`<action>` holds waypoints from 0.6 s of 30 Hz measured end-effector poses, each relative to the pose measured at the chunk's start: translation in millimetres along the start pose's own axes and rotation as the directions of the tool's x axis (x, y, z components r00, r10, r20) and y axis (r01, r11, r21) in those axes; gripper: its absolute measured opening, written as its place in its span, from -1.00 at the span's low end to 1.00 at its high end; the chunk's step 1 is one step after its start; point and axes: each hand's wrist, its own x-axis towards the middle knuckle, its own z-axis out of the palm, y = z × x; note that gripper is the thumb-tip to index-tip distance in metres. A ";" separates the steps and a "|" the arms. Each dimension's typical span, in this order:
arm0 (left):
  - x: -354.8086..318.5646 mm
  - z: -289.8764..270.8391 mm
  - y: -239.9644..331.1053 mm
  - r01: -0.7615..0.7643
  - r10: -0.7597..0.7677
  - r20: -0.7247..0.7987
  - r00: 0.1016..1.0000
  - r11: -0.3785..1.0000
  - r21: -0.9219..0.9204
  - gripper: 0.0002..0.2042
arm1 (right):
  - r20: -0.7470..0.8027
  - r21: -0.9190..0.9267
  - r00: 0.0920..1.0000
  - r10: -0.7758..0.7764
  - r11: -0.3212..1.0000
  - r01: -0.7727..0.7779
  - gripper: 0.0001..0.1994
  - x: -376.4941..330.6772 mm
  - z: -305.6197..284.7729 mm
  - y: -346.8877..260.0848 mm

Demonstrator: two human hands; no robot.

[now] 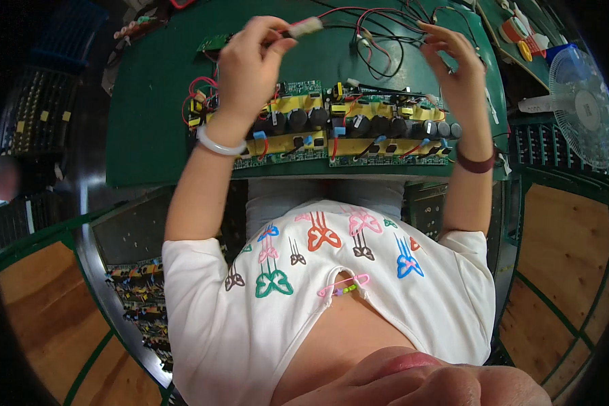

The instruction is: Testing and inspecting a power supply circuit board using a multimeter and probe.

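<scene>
My left hand (254, 64) pinches a white plastic wire connector (306, 28), slightly blurred, above the far side of the green table. Red and black wires lead off it to the right. My right hand (459, 68) is raised at the right with its fingers apart and curved. Near its fingertips lies a loose tangle of black and red cables (400, 37); whether they touch it, I cannot tell. Below my hands two circuit boards sit side by side, the left board (291, 145) and the right board (386, 147), both crowded with black capacitors and yellow parts.
The green tabletop (149, 115) carries the boards. Part of a small green board (212, 43) shows behind my left wrist. A clear-bladed fan (582, 108) stands at the right, by an orange-and-white container (514, 30). Racked circuit boards (142, 304) fill the lower left.
</scene>
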 end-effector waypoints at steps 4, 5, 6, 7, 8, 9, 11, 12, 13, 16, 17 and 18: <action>33.9 -12.8 -26.2 0.116 -0.125 0.102 0.987 0.989 0.090 -0.67 | 0.046 -0.125 0.911 0.409 0.907 -0.401 -0.75 -13.6 -48.8 89.6; 39.6 -12.9 -36.0 0.104 -0.145 0.188 0.972 0.972 0.211 -0.65 | 0.037 -0.125 0.913 0.407 0.908 -0.400 -0.75 -14.6 -50.7 112.1; 44.2 -10.6 -44.8 0.077 -0.171 0.270 0.948 0.942 0.325 -0.63 | 0.057 -0.198 0.911 0.409 0.899 -0.392 -0.75 -16.1 -50.7 134.8; 42.9 -8.1 -54.9 0.071 -0.163 0.266 0.950 0.943 0.325 -0.63 | 0.079 -0.266 0.909 0.409 0.888 -0.376 -0.75 -15.9 -47.6 149.8; 39.6 -4.1 -63.8 0.043 -0.184 0.306 0.934 0.908 0.417 -0.64 | 0.099 -0.266 0.902 0.421 0.884 -0.383 -0.74 -13.6 -42.0 154.7; 37.2 0.2 -72.6 0.011 -0.211 0.342 0.916 0.864 0.503 -0.64 | 0.118 -0.268 0.894 0.433 0.881 -0.391 -0.74 -11.7 -35.5 158.9; 33.1 -0.7 -59.7 -0.034 -0.187 0.370 0.910 0.855 0.518 -0.63 | 0.069 -0.295 0.910 0.408 0.880 -0.372 -0.65 -13.4 -17.4 173.1; 31.1 -1.6 -53.9 -0.023 -0.166 0.379 0.910 0.894 0.447 -0.64 | 0.099 -0.365 0.890 0.445 0.849 -0.383 -0.61 -10.4 -12.5 176.3; 28.7 -3.8 -46.0 -0.013 -0.144 0.389 0.910 0.928 0.374 -0.64 | 0.126 -0.431 0.867 0.483 0.813 -0.391 -0.56 -7.1 -8.5 177.7; 18.0 -15.3 -18.2 0.111 -0.191 0.441 0.877 0.974 0.200 -0.71 | 0.181 -0.607 0.824 0.536 0.721 -0.336 -0.56 2.9 5.7 164.0; 13.4 -20.0 -9.7 0.168 -0.189 0.463 0.866 0.982 0.085 -0.73 | 0.203 -0.672 0.823 0.531 0.687 -0.277 -0.59 5.3 10.6 163.0; 7.9 -26.1 0.9 0.145 -0.151 0.466 0.872 0.988 0.050 -0.75 | 0.237 -0.684 0.818 0.524 0.688 -0.243 -0.66 6.0 12.5 161.3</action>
